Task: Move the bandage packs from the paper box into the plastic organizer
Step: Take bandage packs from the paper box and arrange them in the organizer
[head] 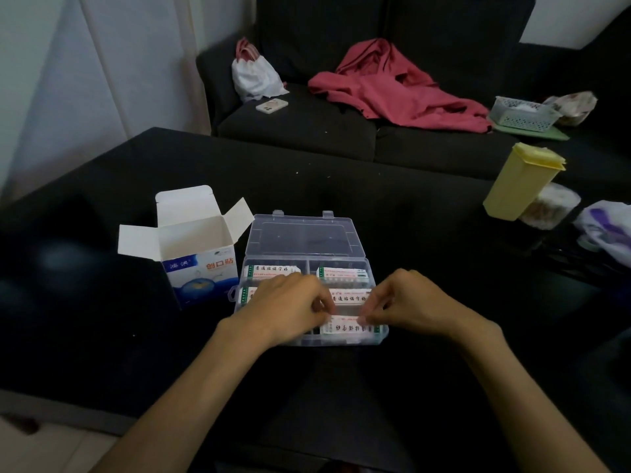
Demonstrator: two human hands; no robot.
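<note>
both the left hand (290, 303) and right hand (406, 302) pinch a white bandage pack (345, 325) in the clear plastic organizer (341, 340)'s near-right compartment; the open white-and-blue paper box (198, 250) stands just beside its left edge.

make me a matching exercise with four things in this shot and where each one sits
Things:
1. paper box
2. phone
3. yellow container
4. white basket

Places:
A. table's right side
B. sofa seat, beside the white bag
C. just left of the plastic organizer
D. sofa's right end, on a green mat

Pairs: 1-C, 2-B, 3-A, 4-D
</note>
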